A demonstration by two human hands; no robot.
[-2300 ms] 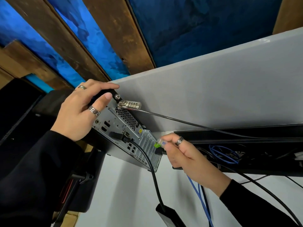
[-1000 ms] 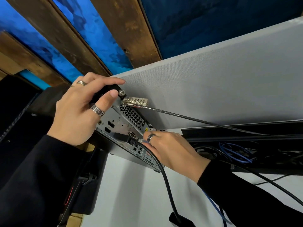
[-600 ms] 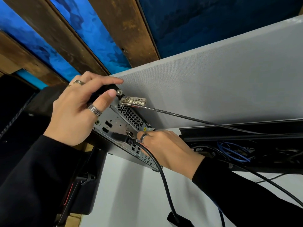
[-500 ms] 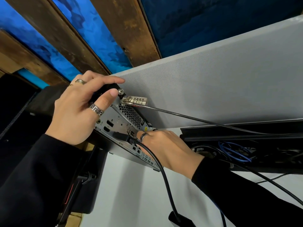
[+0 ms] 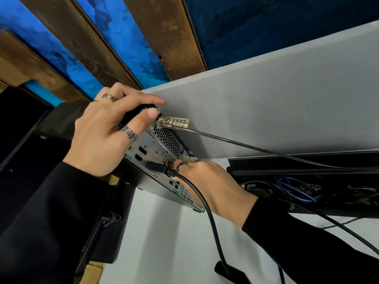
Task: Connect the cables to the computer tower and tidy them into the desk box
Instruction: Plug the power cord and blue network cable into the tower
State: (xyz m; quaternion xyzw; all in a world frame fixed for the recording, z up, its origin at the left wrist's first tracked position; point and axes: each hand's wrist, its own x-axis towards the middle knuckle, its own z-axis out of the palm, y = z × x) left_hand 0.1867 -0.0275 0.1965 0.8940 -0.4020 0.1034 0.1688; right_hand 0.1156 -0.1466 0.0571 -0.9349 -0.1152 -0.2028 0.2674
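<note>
Both hands met the computer tower (image 5: 164, 152): left hand (image 5: 102, 138) gripped its top corner; right hand (image 5: 211, 185) covered the rear ports, its grip impossible to tell.

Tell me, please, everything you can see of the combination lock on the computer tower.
The combination lock is a small brass-coloured metal barrel with a row of number dials. It lies roughly level at the rear top corner of the computer tower, beside the left hand's thumb. A steel cable runs from it rightwards along the grey partition.
</note>
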